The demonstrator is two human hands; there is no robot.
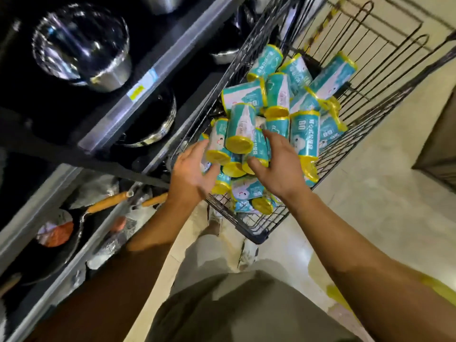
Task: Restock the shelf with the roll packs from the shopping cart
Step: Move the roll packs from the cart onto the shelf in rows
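Item: roll packs, teal wrap with yellow ends. Heaped loose and crosswise in the wire shopping cart, parked just beside the shelf; none seen on the shelf.

Shelf: dark, stacked tiers. Steel pots on the upper tier, a glass-lidded pan below, frying pans with wooden handles on the lowest. No bare slot for the packs in view.

Left hand: over the near corner of the cart, fingers spread and straight, fingertips at the side of a pack, holding nothing.

Right hand: fingers loosely bent over the near cluster of packs, thumb against a yellow end; contact plain, a full grip not plain.

Step judged: gathering a batch from the near end of the heap.

Handling notes: packs judged light, slick and prone to roll. Best squeezed between both palms as one bundle, long sides parallel, yellow ends facing one way. Top layer first, to avoid dragging the pile. Modest batch only; outer packs likely to slip from an overfull hold. Clear of the cart wires before swinging across to the shelf.
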